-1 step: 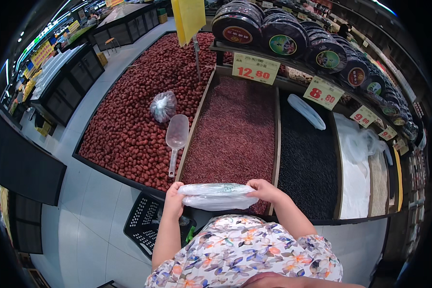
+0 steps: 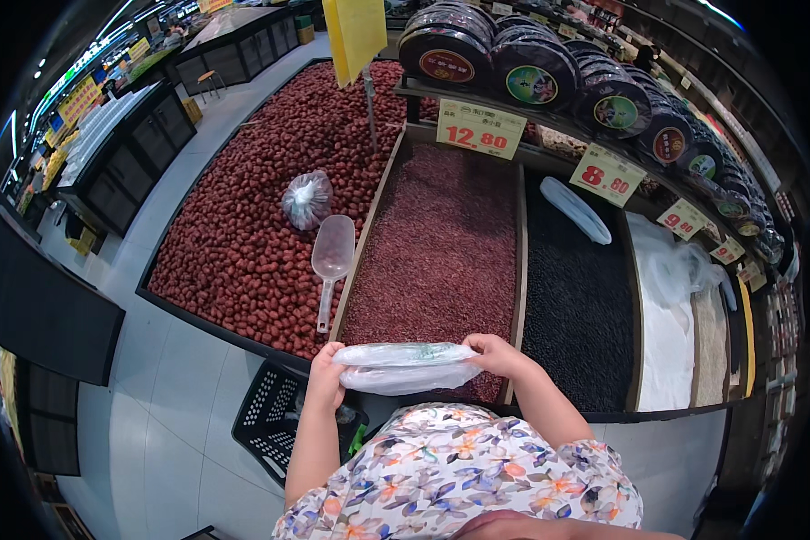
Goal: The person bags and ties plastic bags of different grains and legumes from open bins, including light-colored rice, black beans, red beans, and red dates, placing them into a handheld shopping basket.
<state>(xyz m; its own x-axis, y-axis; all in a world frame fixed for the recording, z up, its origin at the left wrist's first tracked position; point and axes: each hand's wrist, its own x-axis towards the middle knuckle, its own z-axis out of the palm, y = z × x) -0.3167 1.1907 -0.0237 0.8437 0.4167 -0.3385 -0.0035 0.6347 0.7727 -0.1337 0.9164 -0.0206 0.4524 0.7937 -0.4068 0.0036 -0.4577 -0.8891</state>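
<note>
A clear plastic bag [image 2: 409,380] is stretched sideways between my hands, its mouth edges gathered into long folds. My left hand [image 2: 327,374] pinches the bag's left end, and my right hand [image 2: 497,355] pinches its right end. Both hands are just above the near end of a bin of small red beans [image 2: 436,252]. Left of that bin, a clear plastic scoop [image 2: 334,247] lies on a wide heap of dried red dates [image 2: 243,256], its handle toward me. A bunched clear bag [image 2: 307,200] rests on the dates beyond the scoop.
To the right are a bin of black grains [image 2: 571,315] with a pale scoop [image 2: 576,211] in it, and a white-lined bin [image 2: 661,333]. Round black packages [image 2: 445,58] line the shelf above the price signs [image 2: 481,129]. A black shopping basket [image 2: 274,423] stands low at my left.
</note>
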